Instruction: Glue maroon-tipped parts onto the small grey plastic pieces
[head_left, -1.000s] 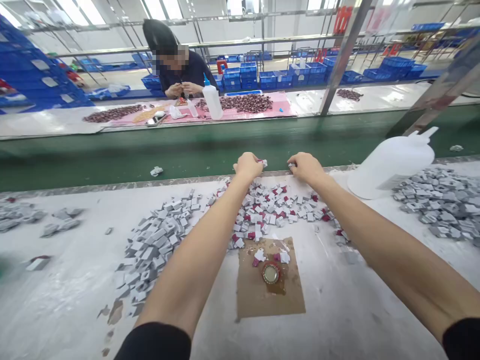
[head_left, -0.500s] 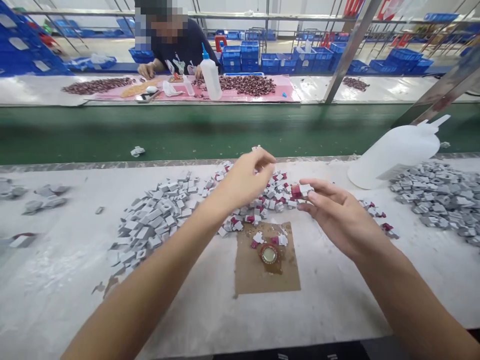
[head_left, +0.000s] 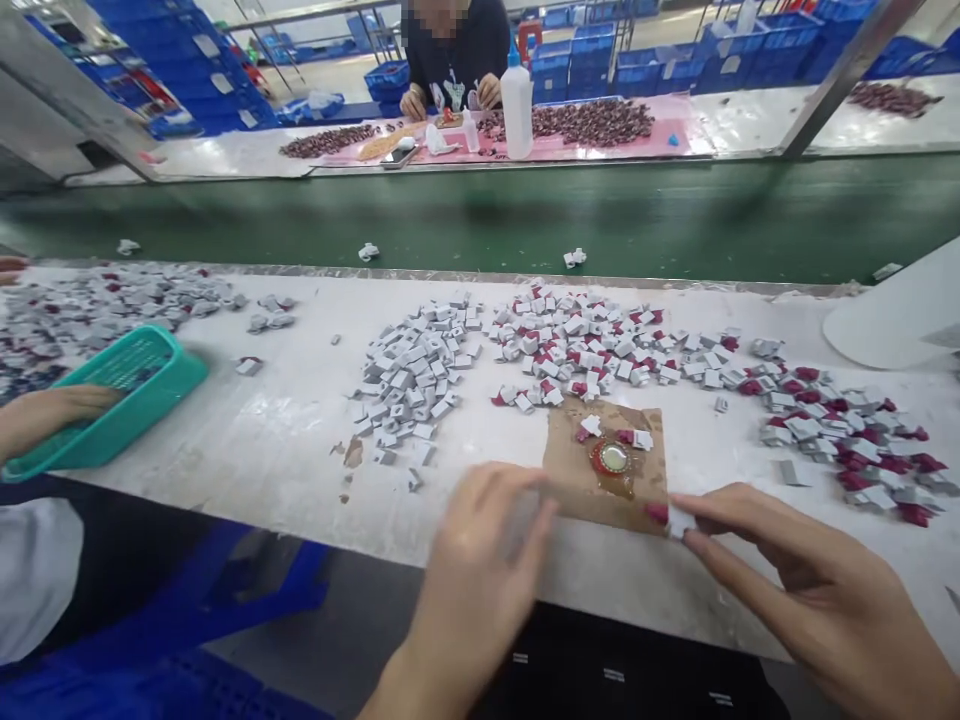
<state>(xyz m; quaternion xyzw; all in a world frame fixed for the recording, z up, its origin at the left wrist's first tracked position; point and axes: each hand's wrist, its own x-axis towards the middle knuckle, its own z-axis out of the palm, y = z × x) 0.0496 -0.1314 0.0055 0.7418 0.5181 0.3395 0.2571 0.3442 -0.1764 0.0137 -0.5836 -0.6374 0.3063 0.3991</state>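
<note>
My right hand (head_left: 795, 570), in the head view, pinches a small light-grey plastic piece (head_left: 681, 522) with a dark-red part between thumb and fingers, at the cardboard's lower right corner. My left hand (head_left: 487, 560) is motion-blurred left of that corner, thumb and fingers apart, nothing visible between them. On the brown cardboard (head_left: 585, 490) lie a round bottle-cap-like dish (head_left: 613, 457) in a wet patch and two grey-and-red pieces (head_left: 636, 438). Behind it spreads a heap of grey-and-red pieces (head_left: 570, 340). Plain grey pieces (head_left: 412, 370) form a heap to the left.
More grey-and-red pieces (head_left: 862, 430) lie at right, near a large white bottle (head_left: 900, 310). A green conveyor strip (head_left: 465, 220) carries several white pieces. At left, another person's hand (head_left: 60, 410) reaches into a teal basket (head_left: 142, 410). Another person (head_left: 457, 60) sits opposite.
The view has swung left and down. My left hand has come back from over the heap toward the table's near edge. My right hand has lowered, still holding its piece.
</note>
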